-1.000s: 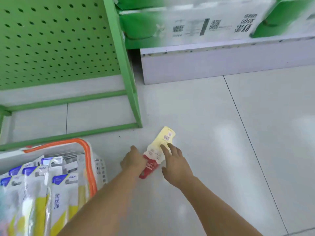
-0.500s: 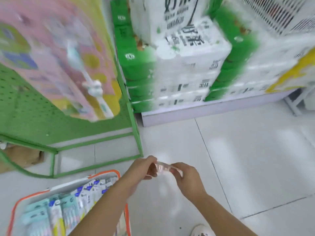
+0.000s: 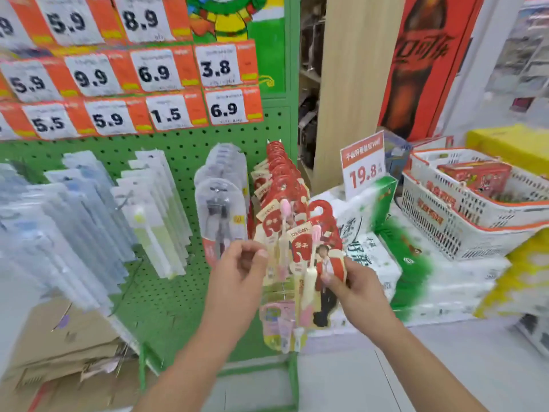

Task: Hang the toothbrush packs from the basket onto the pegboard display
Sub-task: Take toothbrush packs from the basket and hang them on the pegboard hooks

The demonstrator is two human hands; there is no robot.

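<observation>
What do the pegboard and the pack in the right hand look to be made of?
Pegboard: looks like painted metal, green, with regular punched holes. Pack pinched by the right hand: seems to be printed card, red with a hook-shaped top; any clear plastic front is too blurred to confirm.

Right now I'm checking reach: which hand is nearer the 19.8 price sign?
Right. The right hand is below the 19.8 price sign, slightly left; the left hand sits farther left.

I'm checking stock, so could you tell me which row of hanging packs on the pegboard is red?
The rightmost row, just left of the pegboard's green post; the other rows are clear or pale packs.
</observation>
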